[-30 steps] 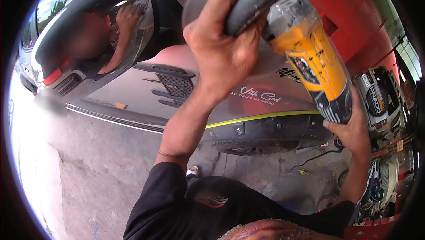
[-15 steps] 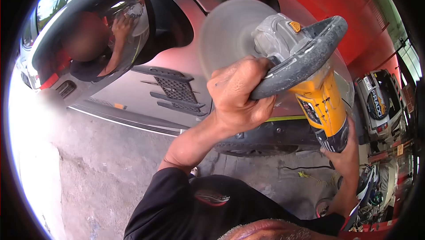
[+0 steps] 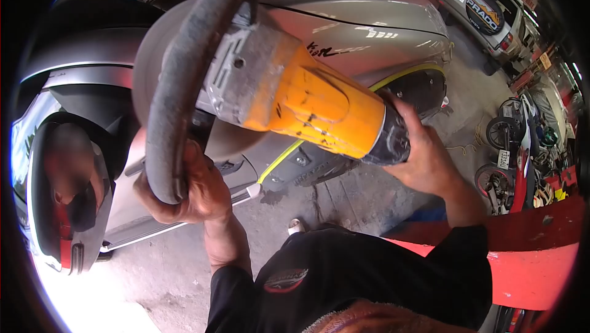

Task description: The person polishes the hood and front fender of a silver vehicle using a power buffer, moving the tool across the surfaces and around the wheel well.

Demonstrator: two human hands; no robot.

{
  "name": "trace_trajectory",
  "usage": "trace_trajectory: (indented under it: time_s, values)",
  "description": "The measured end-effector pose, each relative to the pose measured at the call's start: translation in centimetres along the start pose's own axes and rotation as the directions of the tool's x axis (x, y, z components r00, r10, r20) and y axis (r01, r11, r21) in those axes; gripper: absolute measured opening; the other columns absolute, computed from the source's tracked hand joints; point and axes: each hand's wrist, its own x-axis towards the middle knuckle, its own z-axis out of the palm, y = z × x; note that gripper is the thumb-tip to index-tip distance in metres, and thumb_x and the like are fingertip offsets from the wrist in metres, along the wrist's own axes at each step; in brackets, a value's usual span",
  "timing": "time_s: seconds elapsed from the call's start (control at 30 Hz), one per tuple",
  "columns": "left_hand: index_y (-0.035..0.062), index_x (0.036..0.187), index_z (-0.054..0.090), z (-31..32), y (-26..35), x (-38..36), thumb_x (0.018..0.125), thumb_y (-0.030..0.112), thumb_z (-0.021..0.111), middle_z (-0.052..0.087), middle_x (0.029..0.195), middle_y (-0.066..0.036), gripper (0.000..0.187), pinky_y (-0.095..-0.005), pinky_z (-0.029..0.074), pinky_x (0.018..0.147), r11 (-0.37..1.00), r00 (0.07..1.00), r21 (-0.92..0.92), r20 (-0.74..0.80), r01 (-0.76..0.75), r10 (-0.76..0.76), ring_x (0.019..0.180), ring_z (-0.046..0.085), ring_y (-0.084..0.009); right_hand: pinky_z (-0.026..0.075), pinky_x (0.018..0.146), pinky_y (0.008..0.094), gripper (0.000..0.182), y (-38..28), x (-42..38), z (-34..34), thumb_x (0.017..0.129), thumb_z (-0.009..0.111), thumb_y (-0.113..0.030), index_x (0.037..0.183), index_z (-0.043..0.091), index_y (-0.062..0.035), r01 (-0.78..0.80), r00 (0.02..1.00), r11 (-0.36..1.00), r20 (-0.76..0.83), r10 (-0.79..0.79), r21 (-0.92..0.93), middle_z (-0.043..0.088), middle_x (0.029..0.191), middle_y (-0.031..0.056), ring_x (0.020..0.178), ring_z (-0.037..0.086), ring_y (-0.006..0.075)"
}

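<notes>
A yellow and grey rotary polisher fills the middle of the head view, tilted with its pad toward the car. My left hand is closed round the lower end of its black loop handle. Around the dark rear end of the body, my right hand is wrapped. The round pad is partly hidden behind the handle and overlaps the silver car's side. Yellow masking tape runs along the dark lower trim, and dark handwriting marks the panel beyond the tool.
The car's side mirror juts out at the left. A red surface lies close by at the lower right. Motorcycles and a parked SUV stand at the right on the concrete floor.
The view has turned, bringing more of the car's front panel into sight. In it, the polisher has shifted left and swung more level, both hands still on it.
</notes>
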Motion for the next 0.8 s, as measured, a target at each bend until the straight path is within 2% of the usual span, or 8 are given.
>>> trace_trajectory:
  time_s: [0.07, 0.1, 0.17, 0.27, 0.33, 0.53, 0.63, 0.8]
  values:
    - [-0.0048, 0.109, 0.047, 0.3, 0.4, -3.1, 0.089, 0.025, 0.079, 0.063, 0.100, -0.015, 0.048, -0.0390, 0.057, 0.088, 0.993, 0.997, -0.103, -0.045, 0.060, -0.065, 0.098, 0.067, -0.0248, 0.052, 0.094, 0.0460, 0.088, 1.4, -2.9, 1.0, 0.078, 0.077, -0.002, 0.152, 0.030, -0.0085, -0.104, 0.995, 0.992, 0.017, 0.103, 0.067, 0.064, 0.123, 0.0266, 0.117, 0.061, 0.0455]
    - [-0.0065, 0.108, 0.046, -0.2, -0.1, -4.6, 0.089, 0.034, 0.078, 0.063, 0.100, -0.018, 0.055, -0.0449, 0.057, 0.088, 0.999, 0.998, -0.017, -0.029, 0.051, -0.051, 0.097, 0.068, -0.0309, 0.052, 0.093, 0.0464, 0.088, 2.0, -4.1, 1.3, 0.078, 0.076, -0.003, 0.152, 0.030, -0.0089, -0.147, 0.989, 0.984, 0.031, 0.145, 0.103, 0.064, 0.122, 0.0266, 0.116, 0.061, 0.0459]
    - [-0.0079, 0.110, 0.045, -0.2, 1.0, -7.0, 0.088, 0.037, 0.076, 0.064, 0.096, -0.020, 0.059, -0.0470, 0.058, 0.083, 0.995, 0.996, 0.073, 0.043, 0.069, -0.073, 0.087, 0.070, -0.0338, 0.053, 0.091, 0.0472, 0.089, 3.6, -6.1, 1.7, 0.078, 0.076, -0.003, 0.153, 0.028, -0.0102, -0.180, 0.983, 0.982, 0.054, 0.176, 0.064, 0.065, 0.120, 0.0280, 0.112, 0.062, 0.0470]
    - [-0.0083, 0.104, 0.049, 0.0, 1.7, -8.9, 0.088, 0.028, 0.075, 0.065, 0.084, -0.019, 0.048, -0.0428, 0.057, 0.067, 0.993, 0.987, -0.112, 0.152, -0.029, 0.046, 0.071, 0.068, -0.0305, 0.054, 0.089, 0.0479, 0.090, 5.0, -9.0, 2.6, 0.079, 0.076, -0.004, 0.154, 0.027, -0.0101, -0.309, 0.947, 0.947, 0.118, 0.298, 0.091, 0.065, 0.119, 0.0296, 0.113, 0.062, 0.0472]
    - [-0.0081, 0.098, 0.052, 0.7, 2.2, -9.7, 0.088, 0.022, 0.074, 0.065, 0.074, -0.017, 0.039, -0.0394, 0.055, 0.055, 0.987, 0.980, -0.148, 0.179, -0.056, 0.083, 0.061, 0.067, -0.0283, 0.054, 0.090, 0.0474, 0.092, 5.5, -10.5, 2.8, 0.078, 0.077, -0.003, 0.154, 0.026, -0.0089, -0.260, 0.965, 0.962, 0.069, 0.255, 0.079, 0.065, 0.119, 0.0293, 0.113, 0.063, 0.0466]
    - [-0.0059, 0.092, 0.054, 2.8, 4.0, -9.7, 0.085, 0.012, 0.072, 0.066, 0.069, -0.015, 0.026, -0.0310, 0.051, 0.053, 0.990, 0.972, -0.143, 0.233, -0.010, 0.043, 0.057, 0.065, -0.0232, 0.046, 0.106, 0.0421, 0.098, 6.6, -13.1, 2.8, 0.069, 0.079, 0.007, 0.153, 0.029, -0.0048, -0.308, 0.950, 0.932, 0.009, 0.312, 0.191, 0.059, 0.136, 0.0245, 0.127, 0.059, 0.0347]
    - [-0.0058, 0.090, 0.056, 3.5, 4.1, -8.6, 0.083, 0.010, 0.073, 0.065, 0.068, -0.015, 0.024, -0.0297, 0.050, 0.052, 0.986, 0.968, -0.168, 0.250, 0.019, 0.024, 0.056, 0.065, -0.0216, 0.053, 0.096, 0.0422, 0.094, 5.4, -12.7, 1.8, 0.073, 0.079, 0.004, 0.153, 0.030, -0.0062, -0.272, 0.958, 0.955, -0.053, 0.280, 0.120, 0.064, 0.127, 0.0254, 0.118, 0.065, 0.0380]
    - [-0.0062, 0.091, 0.059, 3.1, 2.6, -6.2, 0.082, 0.011, 0.074, 0.065, 0.069, -0.014, 0.025, -0.0277, 0.048, 0.052, 0.982, 0.962, -0.162, 0.238, -0.095, 0.133, 0.055, 0.064, -0.0211, 0.051, 0.098, 0.0421, 0.094, 1.8, -10.5, 1.1, 0.074, 0.079, 0.004, 0.153, 0.030, -0.0053, -0.286, 0.956, 0.958, -0.060, 0.286, 0.012, 0.063, 0.129, 0.0257, 0.121, 0.064, 0.0362]
